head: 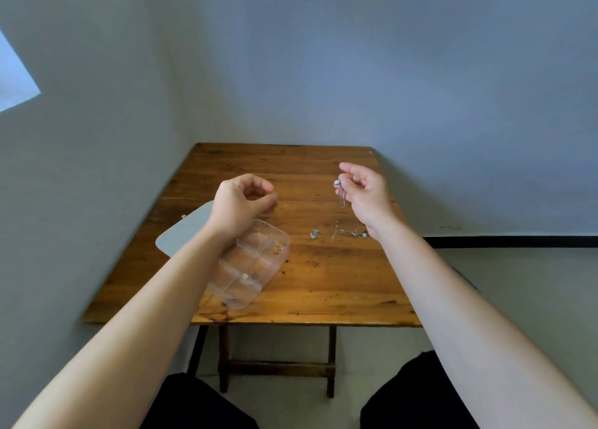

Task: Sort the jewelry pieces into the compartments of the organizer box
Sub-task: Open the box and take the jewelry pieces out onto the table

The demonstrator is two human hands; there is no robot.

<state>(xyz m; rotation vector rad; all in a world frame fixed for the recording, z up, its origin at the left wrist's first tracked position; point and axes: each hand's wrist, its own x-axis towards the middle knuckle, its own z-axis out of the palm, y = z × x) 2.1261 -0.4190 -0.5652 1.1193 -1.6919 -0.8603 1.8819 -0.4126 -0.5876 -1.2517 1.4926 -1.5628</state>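
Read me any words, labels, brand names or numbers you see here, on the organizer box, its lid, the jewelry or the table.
None: no readable text in this view.
Organizer box: clear plastic, no label visible.
Grey lid: plain.
Wooden table: no markings.
Jewelry piece in the right hand: too small to show any stamp.

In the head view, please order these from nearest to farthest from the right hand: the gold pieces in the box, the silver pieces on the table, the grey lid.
1. silver pieces, on the table under the right hand
2. gold pieces, in the box's right compartment
3. grey lid, far left
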